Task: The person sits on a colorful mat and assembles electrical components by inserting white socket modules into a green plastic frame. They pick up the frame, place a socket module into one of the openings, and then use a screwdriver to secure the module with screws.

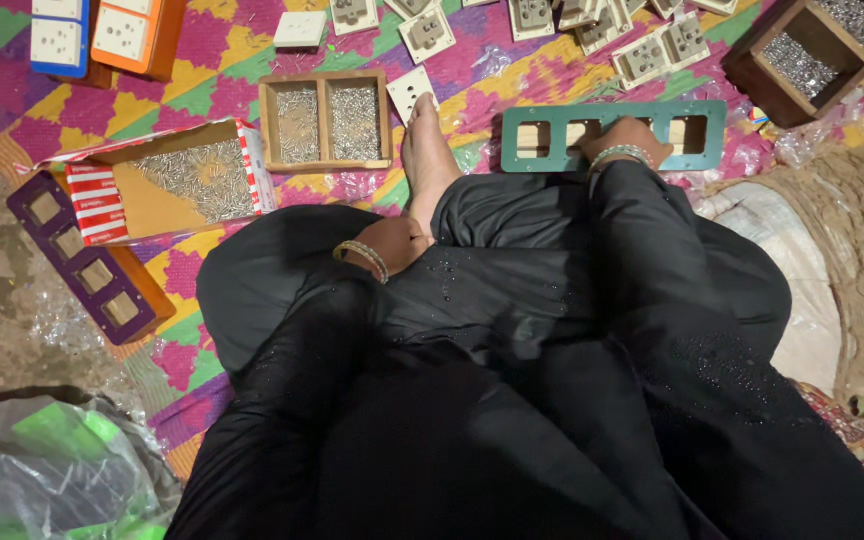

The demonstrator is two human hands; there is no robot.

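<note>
Under right hand (624, 138): teal four-windowed frame (712, 135).

At left of centre lies my open cardboard box (167, 185), brown inside, with red-and-white striped flaps, heaped with small silver screws. In the upper left corner stand two flat boxes, one blue (59, 38), one orange (138, 35), each faced with a white square panel. A crumpled clear-and-green plastic bag (47, 470) fills the lower left.
</note>
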